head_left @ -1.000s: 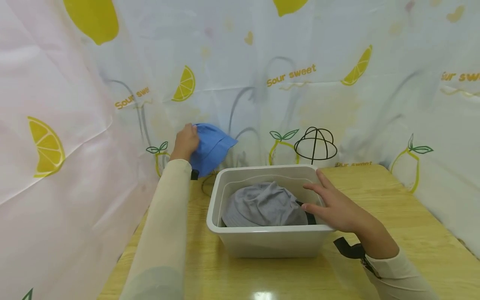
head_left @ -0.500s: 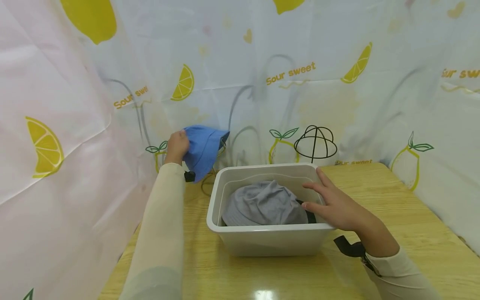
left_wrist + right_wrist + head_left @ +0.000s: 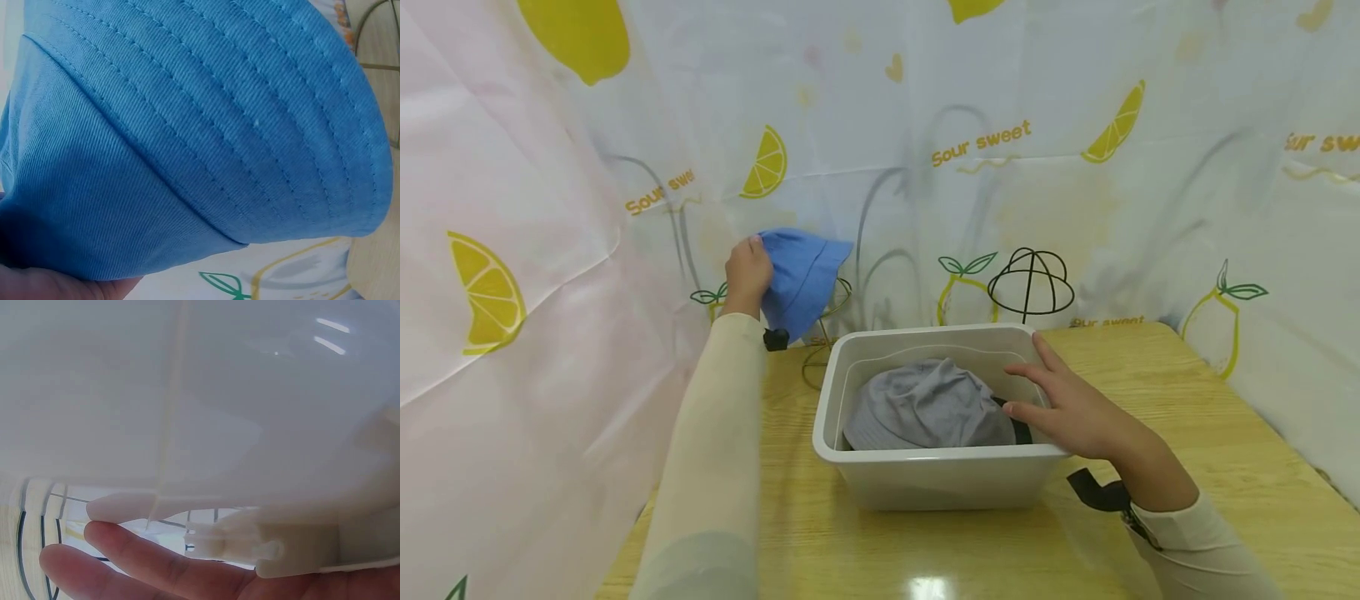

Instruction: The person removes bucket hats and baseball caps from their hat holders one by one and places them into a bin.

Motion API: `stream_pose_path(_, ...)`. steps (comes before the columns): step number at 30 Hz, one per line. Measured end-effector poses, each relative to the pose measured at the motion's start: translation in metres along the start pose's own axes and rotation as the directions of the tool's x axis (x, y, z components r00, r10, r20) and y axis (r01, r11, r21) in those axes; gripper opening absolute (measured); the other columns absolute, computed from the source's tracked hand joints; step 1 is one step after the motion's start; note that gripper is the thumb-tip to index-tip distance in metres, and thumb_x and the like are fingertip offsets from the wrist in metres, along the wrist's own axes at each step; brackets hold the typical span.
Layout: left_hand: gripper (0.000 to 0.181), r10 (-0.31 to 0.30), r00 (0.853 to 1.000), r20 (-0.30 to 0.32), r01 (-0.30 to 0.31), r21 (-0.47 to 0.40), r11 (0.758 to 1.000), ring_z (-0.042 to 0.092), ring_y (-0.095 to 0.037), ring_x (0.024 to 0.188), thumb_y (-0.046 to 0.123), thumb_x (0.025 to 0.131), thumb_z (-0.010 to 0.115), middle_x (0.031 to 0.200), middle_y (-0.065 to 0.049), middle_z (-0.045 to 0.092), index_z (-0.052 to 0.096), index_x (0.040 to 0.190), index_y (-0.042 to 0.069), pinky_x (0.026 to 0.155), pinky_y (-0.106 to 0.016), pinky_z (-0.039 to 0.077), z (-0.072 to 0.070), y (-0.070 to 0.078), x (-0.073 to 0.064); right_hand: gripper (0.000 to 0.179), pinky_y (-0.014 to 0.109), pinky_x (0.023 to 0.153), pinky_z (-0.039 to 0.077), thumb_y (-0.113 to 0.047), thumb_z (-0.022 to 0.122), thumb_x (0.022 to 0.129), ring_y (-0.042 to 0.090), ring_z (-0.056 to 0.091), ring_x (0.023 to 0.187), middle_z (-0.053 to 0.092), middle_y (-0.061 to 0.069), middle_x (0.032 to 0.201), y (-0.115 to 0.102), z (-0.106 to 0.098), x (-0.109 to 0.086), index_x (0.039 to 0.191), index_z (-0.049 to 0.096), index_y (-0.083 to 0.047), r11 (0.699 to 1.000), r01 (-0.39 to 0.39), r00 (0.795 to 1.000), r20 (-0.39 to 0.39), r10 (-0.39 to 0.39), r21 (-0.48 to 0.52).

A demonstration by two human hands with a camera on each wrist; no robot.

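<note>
My left hand (image 3: 749, 273) grips a blue bucket hat (image 3: 805, 279) by the crown, its stitched brim (image 3: 269, 125) turned to the right. Behind the hat, a gold wire stand (image 3: 816, 367) is partly hidden; whether hat and stand touch I cannot tell. A white plastic bin (image 3: 940, 483) stands on the table in front. My right hand (image 3: 1075, 412) rests over the bin's right rim, with thumb and one finger inside. Other fingers (image 3: 144, 556) lie extended along the outer wall in the right wrist view. Inside the bin lies a crumpled grey hat (image 3: 928, 408).
A black wire dome-shaped stand (image 3: 1030, 287) rises behind the bin. Something black (image 3: 1021, 429) lies beside the grey hat in the bin. The wooden table (image 3: 1187, 433) backs onto a lemon-printed cloth (image 3: 880, 108), which also hangs at the left.
The left hand has carried the blue hat left, dipping and then rising slightly, so more of the gold stand shows. The right hand stays at the bin's rim.
</note>
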State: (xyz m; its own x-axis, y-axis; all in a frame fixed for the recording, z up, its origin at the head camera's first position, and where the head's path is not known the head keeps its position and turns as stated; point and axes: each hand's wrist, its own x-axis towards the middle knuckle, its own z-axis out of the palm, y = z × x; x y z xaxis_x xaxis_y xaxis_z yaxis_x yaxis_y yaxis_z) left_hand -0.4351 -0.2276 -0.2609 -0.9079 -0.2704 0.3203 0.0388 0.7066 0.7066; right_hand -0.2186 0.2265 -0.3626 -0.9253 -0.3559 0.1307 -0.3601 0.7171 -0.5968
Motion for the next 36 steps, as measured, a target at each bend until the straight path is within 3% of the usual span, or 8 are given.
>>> stream_pose_path(4,0.062,0.012,1.000,-0.001,-0.012,-0.018,1.000,0.045,-0.045,0.143,0.041,0.113,0.015,0.149,-0.025,0.052,0.055,0.130,-0.003,0.119,-0.056,0.036,-0.002,0.005,0.000,0.065,0.075,0.112,0.028,-0.053,0.060,0.102,0.053,0.012,0.155,-0.011,0.013,0.174,0.000,0.000,0.000,0.153,0.049,-0.015,1.000,-0.003,1.000,0.001,0.003,0.000)
stream_pose_path(13,0.061,0.062,0.998,0.011,-0.062,-0.009,0.998,0.040,-0.044,0.148,0.044,0.113,0.017,0.154,-0.022,0.049,0.055,0.129,0.000,0.122,-0.056,0.032,-0.011,0.021,-0.001,0.065,0.074,0.113,0.029,-0.053,0.060,0.102,0.053,0.012,0.156,-0.010,0.016,0.174,0.000,0.000,0.000,0.153,0.049,-0.013,1.000,-0.001,1.000,0.004,0.001,-0.006)
stream_pose_path(19,0.043,0.125,0.992,0.002,-0.125,0.011,0.992,0.050,-0.046,0.133,0.039,0.114,0.021,0.131,-0.025,0.056,0.045,0.101,0.005,0.112,-0.058,0.038,-0.011,0.030,-0.003,0.065,0.074,0.113,0.029,-0.053,0.060,0.102,0.052,0.012,0.156,-0.010,0.015,0.174,0.000,-0.001,0.000,0.153,0.049,-0.014,1.000,-0.003,1.000,0.003,0.003,-0.011)
stream_pose_path(22,0.042,0.137,0.991,-0.006,-0.137,0.015,0.991,0.051,-0.047,0.128,0.038,0.114,0.020,0.124,-0.025,0.055,0.042,0.098,0.007,0.108,-0.058,0.038,-0.012,0.033,-0.003,0.065,0.074,0.112,0.029,-0.053,0.060,0.102,0.052,0.011,0.156,-0.010,0.014,0.174,0.000,-0.001,0.000,0.153,0.049,-0.014,1.000,-0.006,1.000,0.004,0.006,-0.007)
stream_pose_path(29,0.044,0.151,0.988,-0.017,-0.151,0.014,0.988,0.050,-0.048,0.132,0.038,0.114,0.021,0.131,-0.026,0.056,0.049,0.110,0.003,0.108,-0.059,0.038,-0.011,0.038,-0.002,0.065,0.075,0.112,0.029,-0.053,0.060,0.102,0.053,0.012,0.156,-0.010,0.016,0.174,-0.001,-0.001,0.000,0.153,0.049,-0.014,1.000,-0.005,1.000,0.005,0.005,-0.007)
stream_pose_path(32,0.051,0.145,0.989,-0.006,-0.145,0.004,0.989,0.046,-0.044,0.141,0.038,0.114,0.021,0.145,-0.023,0.054,0.054,0.134,0.004,0.117,-0.055,0.035,-0.010,0.038,0.001,0.065,0.075,0.112,0.029,-0.053,0.060,0.102,0.053,0.013,0.155,-0.010,0.015,0.174,-0.001,-0.001,0.000,0.153,0.050,-0.015,1.000,-0.004,1.000,0.002,0.004,-0.006)
stream_pose_path(36,0.058,0.137,0.991,-0.007,-0.137,-0.014,0.990,0.032,-0.037,0.154,0.038,0.114,0.022,0.165,-0.015,0.039,0.036,0.161,0.007,0.128,-0.047,0.024,-0.005,0.039,0.006,0.064,0.075,0.112,0.030,-0.052,0.060,0.102,0.054,0.013,0.155,-0.010,0.015,0.174,0.000,-0.001,-0.001,0.152,0.050,-0.015,1.000,-0.001,1.000,0.001,0.001,-0.005)
